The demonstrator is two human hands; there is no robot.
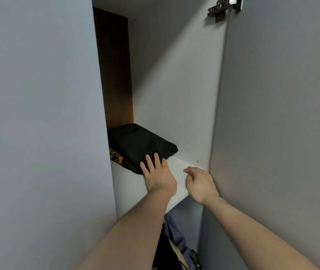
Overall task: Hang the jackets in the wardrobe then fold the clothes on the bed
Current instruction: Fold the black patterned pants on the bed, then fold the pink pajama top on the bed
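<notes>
Folded black garment (139, 147) lies on the white wardrobe shelf (178, 172); nearest, the right hand (200, 184) hovers loosely curled, holding nothing, the left hand (158, 174) presses straight fingers on its near edge, patterned cloth (116, 155) underneath.

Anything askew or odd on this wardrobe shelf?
Slightly. The folded black garment lies at an angle to the white shelf edge, half covering a colourful patterned cloth that pokes out beneath it on the left. The left hand rests flat against it; the right hand holds nothing. No damage is visible.
</notes>
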